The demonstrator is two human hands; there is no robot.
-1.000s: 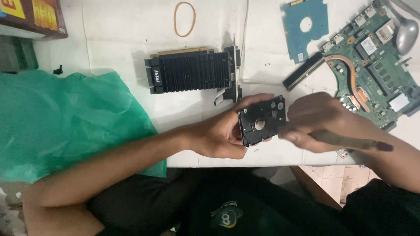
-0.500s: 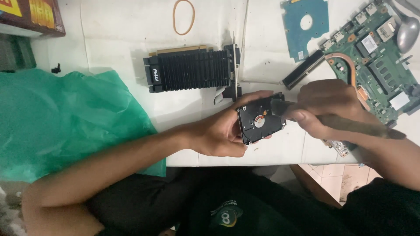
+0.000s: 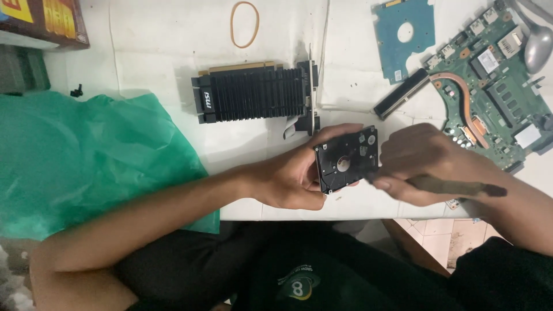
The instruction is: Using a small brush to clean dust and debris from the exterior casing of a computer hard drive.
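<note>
Tool (image 3: 455, 186) lower; one drive (image 3: 345, 159), perhaps two hands.

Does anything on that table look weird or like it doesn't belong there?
Yes: a shiny metal spoon lies at the table's far right corner, partly over the bare green circuit board, odd among computer parts. A tan rubber band lies loose too. The small black hard drive looks undamaged.

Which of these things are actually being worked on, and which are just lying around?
In use:
- hard drive, held by the left hand
- screwdriver, in the right hand

Lying about:
- graphics card
- laptop motherboard
- blue circuit board
- rubber band
- spoon
- green plastic bag
</note>
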